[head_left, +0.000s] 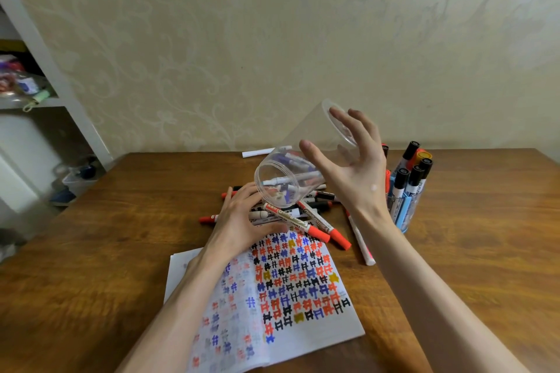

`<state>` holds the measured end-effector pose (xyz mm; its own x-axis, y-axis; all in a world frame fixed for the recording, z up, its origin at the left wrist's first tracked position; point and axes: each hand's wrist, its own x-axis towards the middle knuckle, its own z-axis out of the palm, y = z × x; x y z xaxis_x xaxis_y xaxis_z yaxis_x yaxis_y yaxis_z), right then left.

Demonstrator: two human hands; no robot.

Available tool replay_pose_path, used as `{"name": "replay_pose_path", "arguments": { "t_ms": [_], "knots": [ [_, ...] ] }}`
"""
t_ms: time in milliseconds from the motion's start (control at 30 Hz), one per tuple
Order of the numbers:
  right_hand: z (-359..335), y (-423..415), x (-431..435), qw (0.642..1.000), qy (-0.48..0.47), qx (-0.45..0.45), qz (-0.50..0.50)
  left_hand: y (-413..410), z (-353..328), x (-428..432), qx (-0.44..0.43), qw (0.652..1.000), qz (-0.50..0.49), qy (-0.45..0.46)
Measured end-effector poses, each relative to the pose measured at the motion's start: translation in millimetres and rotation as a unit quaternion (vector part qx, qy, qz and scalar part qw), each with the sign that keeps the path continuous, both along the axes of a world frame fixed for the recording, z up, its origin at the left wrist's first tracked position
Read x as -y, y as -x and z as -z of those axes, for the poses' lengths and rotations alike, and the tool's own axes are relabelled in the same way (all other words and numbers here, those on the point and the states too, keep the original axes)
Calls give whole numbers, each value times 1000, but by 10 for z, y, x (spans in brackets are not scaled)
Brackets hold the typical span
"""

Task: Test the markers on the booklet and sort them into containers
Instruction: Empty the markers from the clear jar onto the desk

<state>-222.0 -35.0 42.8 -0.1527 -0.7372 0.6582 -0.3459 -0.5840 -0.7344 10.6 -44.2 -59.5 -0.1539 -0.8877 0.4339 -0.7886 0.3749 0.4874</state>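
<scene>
Clear plastic jar is up in the air, tipped over with its mouth pointing down-left at the pile of markers. The right grip has it clasped, thumb along the side wall and fingers spread over the base. Some white and blue markers show through the plastic, and honestly I can't tell if they're inside the jar or just behind it.

The left grip lies loose on the near-left side of the pile, fingers relaxed right under the jar's mouth, not pinching anything as far as I can see. The pile is mostly red and black markers, sitting on the wooden table just past the booklet. A couple of red caps overlap the booklet's top edge.

The booklet is open flat, its right page packed with red, blue, black and yellow hash marks, the left page much fainter.

Off to the right stands a cup full of upright markers, black caps mostly. One white marker lies alone between the cup and the booklet.
</scene>
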Motion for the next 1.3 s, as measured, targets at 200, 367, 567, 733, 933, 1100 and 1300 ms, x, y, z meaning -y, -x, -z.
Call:
{"name": "replay_pose_path", "arguments": {
  "t_ms": [200,367,567,733,933,1100,1300],
  "knots": [
    [6,18,0,1000,3,-1,-10,0,-14,-19,20,1000,2,-12],
    [10,20,-29,1000,8,5,-8,3,-78,-78,-4,1000,26,-11],
    [5,41,-111,1000,2,18,-21,22,-316,-223,-234,966,54,-92],
    [62,104,-266,998,-18,27,-60,2,-452,-375,-393,914,49,-91],
    [173,301,-522,992,-45,-40,-115,-5,-589,-505,-474,873,69,-95],
    [343,484,-692,979,-106,-123,-123,78,-716,-559,-543,824,128,-101],
    [496,646,-746,965,-159,-142,-155,370,-874,-591,-482,853,170,-102]
  ]
}}
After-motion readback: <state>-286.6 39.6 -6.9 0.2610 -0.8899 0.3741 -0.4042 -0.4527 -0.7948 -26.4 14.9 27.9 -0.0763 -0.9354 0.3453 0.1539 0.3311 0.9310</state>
